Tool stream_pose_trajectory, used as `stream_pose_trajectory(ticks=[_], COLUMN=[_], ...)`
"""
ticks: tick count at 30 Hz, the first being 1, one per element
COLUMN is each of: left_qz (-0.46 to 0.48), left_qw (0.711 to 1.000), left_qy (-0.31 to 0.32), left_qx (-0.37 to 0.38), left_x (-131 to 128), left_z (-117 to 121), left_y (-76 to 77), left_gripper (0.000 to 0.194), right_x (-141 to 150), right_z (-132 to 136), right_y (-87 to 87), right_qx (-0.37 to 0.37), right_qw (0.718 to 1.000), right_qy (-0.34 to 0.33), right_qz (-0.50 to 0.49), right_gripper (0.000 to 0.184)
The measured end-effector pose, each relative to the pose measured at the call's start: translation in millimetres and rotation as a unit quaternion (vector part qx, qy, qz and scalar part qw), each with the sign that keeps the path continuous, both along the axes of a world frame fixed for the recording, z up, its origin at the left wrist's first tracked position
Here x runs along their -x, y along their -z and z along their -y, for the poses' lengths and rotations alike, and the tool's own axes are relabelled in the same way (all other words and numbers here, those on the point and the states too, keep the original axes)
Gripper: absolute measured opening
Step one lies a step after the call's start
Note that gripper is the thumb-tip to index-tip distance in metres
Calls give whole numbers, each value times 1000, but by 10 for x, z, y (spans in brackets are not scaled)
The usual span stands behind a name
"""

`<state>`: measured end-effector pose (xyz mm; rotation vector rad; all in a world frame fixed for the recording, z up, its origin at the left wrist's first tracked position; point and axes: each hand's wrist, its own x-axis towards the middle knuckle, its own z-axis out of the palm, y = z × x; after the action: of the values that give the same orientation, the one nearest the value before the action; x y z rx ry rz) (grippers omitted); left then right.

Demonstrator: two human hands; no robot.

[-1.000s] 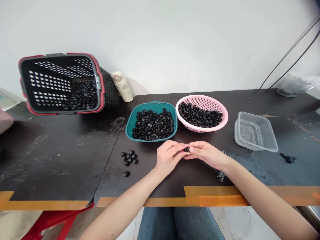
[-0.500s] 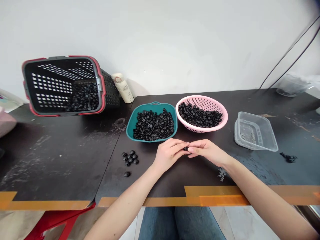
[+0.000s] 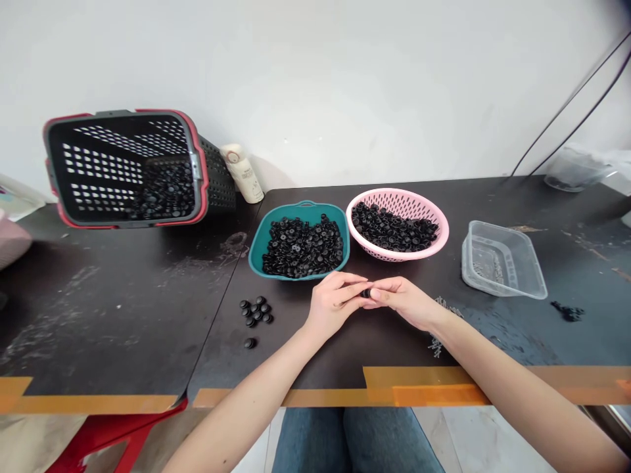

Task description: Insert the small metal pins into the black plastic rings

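Note:
My left hand and my right hand meet fingertip to fingertip above the dark table, both pinched on one small black round part. Just behind them stand a teal tub heaped with black round parts and a pink colander with more of them. To the left of my left hand lies a small cluster of black parts, with one single part nearer to me.
A black and red crate lies tipped at the back left with black parts inside. A white bottle leans on the wall. A clear plastic tray sits right; small metal bits by my right wrist. Orange tape lines the front edge.
My hands have stayed together on the small part, with only slight shifts of the fingers. The view has shifted a little; nothing on the table has moved.

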<state>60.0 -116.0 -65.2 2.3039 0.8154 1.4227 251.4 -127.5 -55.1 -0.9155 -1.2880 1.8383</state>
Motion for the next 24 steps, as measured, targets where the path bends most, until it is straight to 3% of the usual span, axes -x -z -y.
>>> stream_pose_trajectory(ticks=[7,18,24], left_qz=[-20,-12,-54], left_qw=[1000,1000,999], left_qy=[-11,-1,0], left_qx=[-15,-13,1], left_x=[1,-13,-43], left_z=[10,26,37], left_y=[37,24,-23], left_gripper=[23,24,24], right_x=[26,52,-1], right_z=[34,51,18], right_y=[-71,29,-58], right_qx=[-55,-64,-47], right_qw=[998,995,998], right_qy=[8,56,19], right_qz=[40,47,44], right_gripper=[30,25,32])
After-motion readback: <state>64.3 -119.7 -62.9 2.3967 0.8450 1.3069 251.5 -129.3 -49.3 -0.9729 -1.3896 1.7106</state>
